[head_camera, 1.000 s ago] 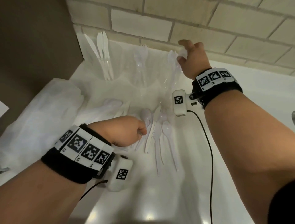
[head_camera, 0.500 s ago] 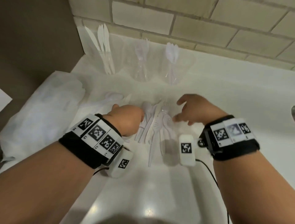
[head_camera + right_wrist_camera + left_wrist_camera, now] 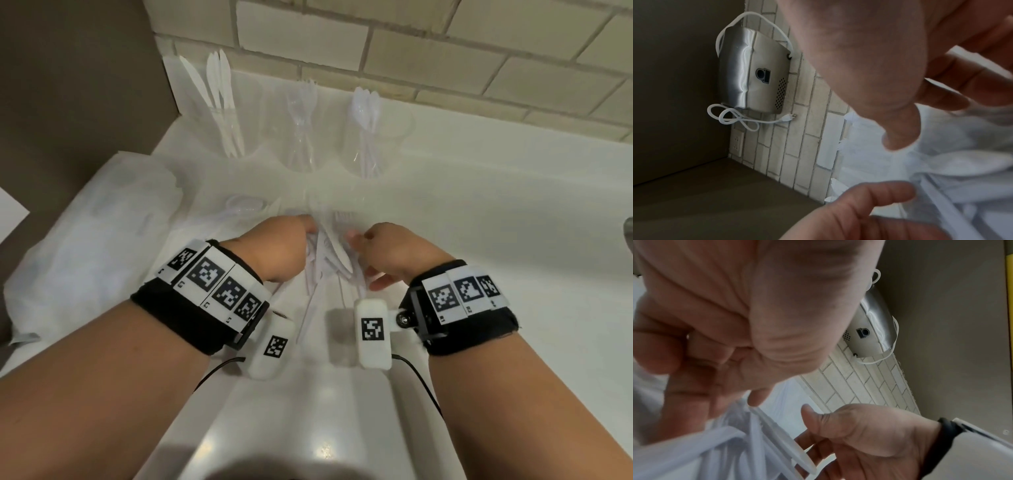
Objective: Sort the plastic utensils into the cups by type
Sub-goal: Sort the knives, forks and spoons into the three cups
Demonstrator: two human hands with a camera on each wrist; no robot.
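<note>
Three clear cups stand by the back wall: the left cup has knives, the middle cup forks, the right cup spoons. My left hand is curled round a bundle of white plastic utensils just above the counter; the left wrist view shows its fingers wrapped round the utensil bundle. My right hand sits close beside the bundle with relaxed fingers and a raised thumb, gripping nothing that I can see. More loose utensils lie beyond the hands.
A crumpled white plastic bag covers the counter's left side by a brown side wall. A brick wall runs behind the cups, and a metal device with a white cord hangs on it. A metal object shows at the right edge.
My right hand has come back from the spoon cup and dropped down beside the left hand at the utensils. The left hand has kept its hold on the bundle.
</note>
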